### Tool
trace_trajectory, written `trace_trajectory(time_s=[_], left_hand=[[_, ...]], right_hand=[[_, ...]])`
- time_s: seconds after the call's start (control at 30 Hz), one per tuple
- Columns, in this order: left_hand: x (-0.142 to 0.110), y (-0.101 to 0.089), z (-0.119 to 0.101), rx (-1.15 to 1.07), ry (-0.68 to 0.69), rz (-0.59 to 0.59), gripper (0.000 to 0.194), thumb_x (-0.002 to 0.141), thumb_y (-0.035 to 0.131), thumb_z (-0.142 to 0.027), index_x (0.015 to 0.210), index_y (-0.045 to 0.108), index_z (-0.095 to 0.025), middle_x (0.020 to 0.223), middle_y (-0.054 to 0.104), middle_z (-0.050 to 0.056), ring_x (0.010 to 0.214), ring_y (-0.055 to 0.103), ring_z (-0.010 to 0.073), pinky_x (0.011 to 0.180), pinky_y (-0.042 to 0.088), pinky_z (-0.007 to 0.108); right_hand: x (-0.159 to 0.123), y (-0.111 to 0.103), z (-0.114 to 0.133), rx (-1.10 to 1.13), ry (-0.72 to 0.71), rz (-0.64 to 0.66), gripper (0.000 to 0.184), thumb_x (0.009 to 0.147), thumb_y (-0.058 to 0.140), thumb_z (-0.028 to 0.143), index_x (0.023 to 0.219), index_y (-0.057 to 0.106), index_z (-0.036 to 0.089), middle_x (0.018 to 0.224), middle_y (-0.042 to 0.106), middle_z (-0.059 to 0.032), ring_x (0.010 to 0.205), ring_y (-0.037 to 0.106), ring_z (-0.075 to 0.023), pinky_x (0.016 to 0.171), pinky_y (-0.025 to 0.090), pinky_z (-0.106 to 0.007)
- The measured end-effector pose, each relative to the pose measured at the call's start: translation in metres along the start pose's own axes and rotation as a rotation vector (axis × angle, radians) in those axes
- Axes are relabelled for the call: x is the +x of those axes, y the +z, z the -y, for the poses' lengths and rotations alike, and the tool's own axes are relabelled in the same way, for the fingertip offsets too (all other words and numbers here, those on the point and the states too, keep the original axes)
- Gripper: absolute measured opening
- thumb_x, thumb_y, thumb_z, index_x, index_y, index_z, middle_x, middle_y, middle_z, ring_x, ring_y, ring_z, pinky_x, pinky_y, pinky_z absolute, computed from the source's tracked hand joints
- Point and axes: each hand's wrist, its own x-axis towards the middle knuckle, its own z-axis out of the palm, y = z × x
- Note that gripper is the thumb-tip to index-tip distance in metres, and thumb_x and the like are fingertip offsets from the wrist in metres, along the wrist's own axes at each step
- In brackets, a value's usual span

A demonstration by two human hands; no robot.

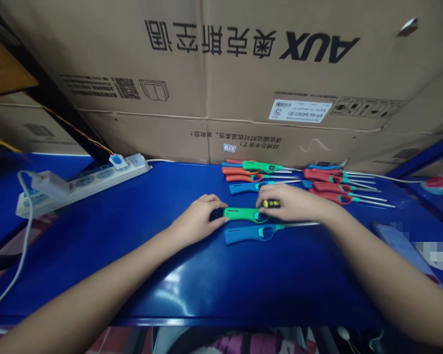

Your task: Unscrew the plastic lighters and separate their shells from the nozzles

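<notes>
A green long-necked lighter point(240, 214) lies crosswise on the blue table. My left hand point(196, 219) has its thumb and fingertips closed about the butt of that lighter's handle. Over the trigger end is my right hand point(293, 202), fingers curled round a small screwdriver point(271, 203) with a black and yellow handle; its tip is hidden, and so is the green lighter's metal neck. Just nearer to me, a blue lighter point(249, 234) lies parallel to the green one, its neck pointing right.
Behind my hands lie several lighters point(243, 173) in orange, green and blue; several red ones point(330, 187) lie farther right. A white power strip point(92, 182) with plugs stands at left. A large cardboard box point(236, 98) walls the back. A phone-like slab point(402, 246) lies at right.
</notes>
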Motion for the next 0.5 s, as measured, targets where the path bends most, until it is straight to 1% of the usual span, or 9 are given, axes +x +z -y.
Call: trace_trajectory(time_s=[0.07, 0.1, 0.17, 0.23, 0.3, 0.37, 0.43, 0.5], left_hand=[[-0.001, 0.000, -0.002, -0.018, 0.018, -0.013, 0.021, 0.089, 0.071, -0.026, 0.109, 0.070, -0.018, 0.110, 0.071, 0.009, 0.104, 0.065, 0.0252, 0.095, 0.052, 0.044], [-0.001, -0.001, -0.003, -0.018, 0.019, -0.022, 0.021, 0.088, 0.072, -0.026, 0.108, 0.070, -0.018, 0.108, 0.072, 0.008, 0.102, 0.065, 0.0249, 0.094, 0.052, 0.043], [-0.003, -0.002, -0.006, -0.007, 0.015, -0.028, 0.021, 0.087, 0.074, -0.026, 0.106, 0.070, -0.019, 0.106, 0.073, 0.007, 0.101, 0.065, 0.0249, 0.091, 0.053, 0.042], [-0.005, -0.003, -0.008, 0.008, 0.004, -0.013, 0.021, 0.087, 0.074, -0.027, 0.106, 0.070, -0.019, 0.106, 0.073, 0.007, 0.101, 0.064, 0.0255, 0.091, 0.053, 0.042], [-0.007, -0.004, -0.009, 0.015, -0.005, 0.016, 0.023, 0.087, 0.074, -0.029, 0.107, 0.070, -0.019, 0.107, 0.072, 0.008, 0.103, 0.064, 0.0262, 0.093, 0.052, 0.043], [-0.008, -0.005, -0.010, 0.008, -0.018, 0.034, 0.025, 0.088, 0.073, -0.032, 0.109, 0.069, -0.020, 0.110, 0.070, 0.008, 0.105, 0.063, 0.0266, 0.095, 0.051, 0.044], [-0.009, -0.006, -0.011, -0.004, -0.044, 0.007, 0.028, 0.088, 0.073, -0.034, 0.112, 0.066, -0.021, 0.115, 0.067, 0.008, 0.108, 0.062, 0.0270, 0.097, 0.050, 0.045], [-0.008, -0.006, -0.012, -0.003, -0.072, -0.046, 0.031, 0.090, 0.069, -0.035, 0.116, 0.063, -0.021, 0.121, 0.063, 0.009, 0.112, 0.059, 0.0277, 0.100, 0.049, 0.047]], right_hand=[[0.006, -0.001, -0.017, -0.078, 0.087, -0.123, 0.025, 0.092, 0.060, 0.034, 0.112, 0.067, 0.021, 0.117, 0.065, -0.0094, 0.101, 0.064, -0.0243, 0.086, 0.049, -0.036], [0.010, 0.000, -0.027, -0.115, 0.136, -0.161, 0.032, 0.091, 0.062, 0.038, 0.119, 0.064, 0.022, 0.124, 0.062, -0.0110, 0.105, 0.064, -0.0267, 0.087, 0.050, -0.038], [0.017, 0.005, -0.042, -0.138, 0.192, -0.170, 0.039, 0.089, 0.065, 0.043, 0.123, 0.062, 0.023, 0.128, 0.060, -0.0117, 0.108, 0.063, -0.0290, 0.086, 0.051, -0.041], [0.022, 0.011, -0.051, -0.101, 0.187, -0.150, 0.036, 0.089, 0.065, 0.043, 0.119, 0.062, 0.023, 0.124, 0.061, -0.0109, 0.107, 0.063, -0.0284, 0.087, 0.051, -0.041], [0.025, 0.015, -0.052, -0.045, 0.151, -0.148, 0.034, 0.088, 0.066, 0.043, 0.114, 0.062, 0.022, 0.119, 0.063, -0.0102, 0.107, 0.063, -0.0279, 0.089, 0.050, -0.041], [0.026, 0.017, -0.046, 0.010, 0.106, -0.138, 0.036, 0.084, 0.071, 0.044, 0.110, 0.062, 0.021, 0.115, 0.064, -0.0092, 0.107, 0.062, -0.0274, 0.089, 0.050, -0.040], [0.025, 0.016, -0.038, 0.055, 0.068, -0.099, 0.039, 0.080, 0.076, 0.045, 0.107, 0.062, 0.020, 0.111, 0.066, -0.0080, 0.104, 0.061, -0.0262, 0.088, 0.049, -0.039], [0.025, 0.012, -0.030, 0.101, 0.047, -0.054, 0.038, 0.081, 0.075, 0.047, 0.105, 0.063, 0.020, 0.108, 0.067, -0.0068, 0.099, 0.062, -0.0243, 0.086, 0.049, -0.037]])
